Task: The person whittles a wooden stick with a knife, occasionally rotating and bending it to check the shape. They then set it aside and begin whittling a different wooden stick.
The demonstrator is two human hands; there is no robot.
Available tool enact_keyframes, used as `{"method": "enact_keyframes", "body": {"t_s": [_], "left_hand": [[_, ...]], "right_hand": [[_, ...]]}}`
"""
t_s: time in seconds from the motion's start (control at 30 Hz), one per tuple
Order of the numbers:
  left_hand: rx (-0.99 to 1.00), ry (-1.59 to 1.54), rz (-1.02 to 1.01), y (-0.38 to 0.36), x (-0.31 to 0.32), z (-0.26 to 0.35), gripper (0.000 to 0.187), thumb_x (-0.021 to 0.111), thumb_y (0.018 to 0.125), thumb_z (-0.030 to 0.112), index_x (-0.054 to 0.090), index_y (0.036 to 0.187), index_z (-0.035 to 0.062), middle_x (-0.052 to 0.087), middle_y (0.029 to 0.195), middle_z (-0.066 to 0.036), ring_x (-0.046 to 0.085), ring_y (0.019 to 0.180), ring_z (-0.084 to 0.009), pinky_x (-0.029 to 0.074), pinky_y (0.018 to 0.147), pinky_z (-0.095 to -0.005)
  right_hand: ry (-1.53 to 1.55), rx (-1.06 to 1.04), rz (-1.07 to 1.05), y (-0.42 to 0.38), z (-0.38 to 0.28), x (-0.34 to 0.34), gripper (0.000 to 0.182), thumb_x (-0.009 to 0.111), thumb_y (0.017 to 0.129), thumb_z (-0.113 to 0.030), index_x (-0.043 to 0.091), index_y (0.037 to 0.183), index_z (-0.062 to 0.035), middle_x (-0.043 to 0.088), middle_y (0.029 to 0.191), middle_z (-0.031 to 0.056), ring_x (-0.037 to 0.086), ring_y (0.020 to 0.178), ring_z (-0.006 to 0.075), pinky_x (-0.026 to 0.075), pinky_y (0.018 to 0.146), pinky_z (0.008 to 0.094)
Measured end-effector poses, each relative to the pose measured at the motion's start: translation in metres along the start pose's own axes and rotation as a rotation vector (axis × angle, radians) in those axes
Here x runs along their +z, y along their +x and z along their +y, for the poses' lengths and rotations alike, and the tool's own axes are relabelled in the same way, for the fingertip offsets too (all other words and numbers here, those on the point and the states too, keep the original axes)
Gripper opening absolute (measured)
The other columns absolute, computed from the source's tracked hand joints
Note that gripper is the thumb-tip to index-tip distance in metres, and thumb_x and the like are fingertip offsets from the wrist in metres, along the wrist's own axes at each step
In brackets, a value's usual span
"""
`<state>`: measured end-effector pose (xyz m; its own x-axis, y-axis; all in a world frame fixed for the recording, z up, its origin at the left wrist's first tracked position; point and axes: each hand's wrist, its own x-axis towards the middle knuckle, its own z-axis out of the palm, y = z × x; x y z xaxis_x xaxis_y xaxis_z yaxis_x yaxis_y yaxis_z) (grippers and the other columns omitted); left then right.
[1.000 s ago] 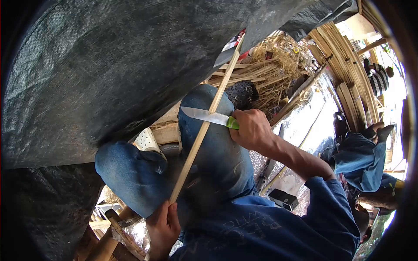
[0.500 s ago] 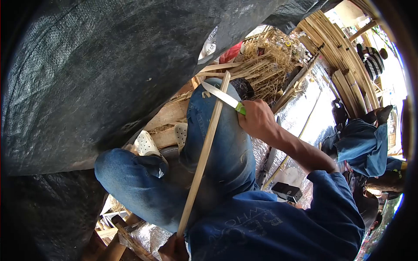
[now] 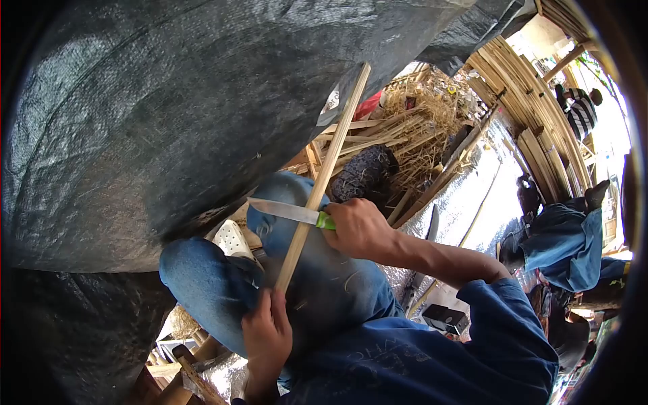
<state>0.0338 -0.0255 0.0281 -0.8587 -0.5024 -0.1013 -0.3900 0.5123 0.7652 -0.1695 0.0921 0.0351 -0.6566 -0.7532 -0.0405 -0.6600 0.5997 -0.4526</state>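
My right hand (image 3: 359, 229) is closed round the green handle of a knife (image 3: 287, 211). Its pale blade lies across a long, flat strip of wood or bamboo (image 3: 335, 143). My left hand (image 3: 268, 331) grips the lower end of that strip, in front of my bent legs in jeans (image 3: 209, 283). From there the strip slants up and to the right, its far end in front of the dark tarp. The blade crosses it at about the middle, over my knee.
A black tarp (image 3: 135, 135) hangs over the left and top. Shavings (image 3: 439, 115) and cut strips lie ahead, beside a dark rough roll (image 3: 364, 172). Long slats (image 3: 533, 94) are stacked at the upper right. Another person's legs (image 3: 563, 236) are at the right; a small black box (image 3: 444, 318) lies nearby.
My left hand has moved up and forward with the strip, whose far end now reaches higher. My right hand and the knife have come down and left, nearer my left hand.
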Motion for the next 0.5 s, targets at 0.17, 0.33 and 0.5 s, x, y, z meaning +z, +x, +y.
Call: {"method": "enact_keyframes", "body": {"t_s": [0.17, 0.33, 0.5], "left_hand": [[0.03, 0.054, 0.096, -0.002, -0.018, -0.003, 0.024, 0.052, 0.094, 0.016, 0.052, 0.074, 0.0047, 0.054, 0.056, -0.014, 0.056, 0.047, -0.0335, 0.038, 0.041, -0.0383], [0.058, 0.23, 0.105, -0.06, -0.031, -0.035, 0.025, 0.058, 0.091, 0.017, 0.053, 0.069, 0.0047, 0.053, 0.052, -0.013, 0.055, 0.043, -0.0303, 0.037, 0.038, -0.0369], [-0.061, 0.138, -0.006, -0.12, -0.044, -0.044, 0.02, 0.053, 0.094, 0.019, 0.063, 0.086, 0.0039, 0.052, 0.055, -0.015, 0.048, 0.045, -0.0275, 0.036, 0.043, -0.0387]], "right_hand": [[-0.023, -0.061, -0.05, 0.013, -0.011, 0.007, 0.016, 0.059, 0.077, -0.013, 0.062, 0.073, 0.0025, 0.059, 0.056, 0.0194, 0.061, 0.049, 0.0335, 0.052, 0.05, 0.0411], [-0.064, -0.005, 0.032, 0.01, 0.015, -0.005, 0.015, 0.057, 0.08, -0.01, 0.063, 0.072, 0.0026, 0.057, 0.051, 0.0139, 0.059, 0.043, 0.0269, 0.048, 0.044, 0.0374], [-0.085, 0.021, 0.179, -0.006, 0.056, -0.011, 0.018, 0.056, 0.079, -0.007, 0.057, 0.065, 0.0038, 0.053, 0.051, 0.0176, 0.056, 0.043, 0.0294, 0.046, 0.046, 0.0403]]}}
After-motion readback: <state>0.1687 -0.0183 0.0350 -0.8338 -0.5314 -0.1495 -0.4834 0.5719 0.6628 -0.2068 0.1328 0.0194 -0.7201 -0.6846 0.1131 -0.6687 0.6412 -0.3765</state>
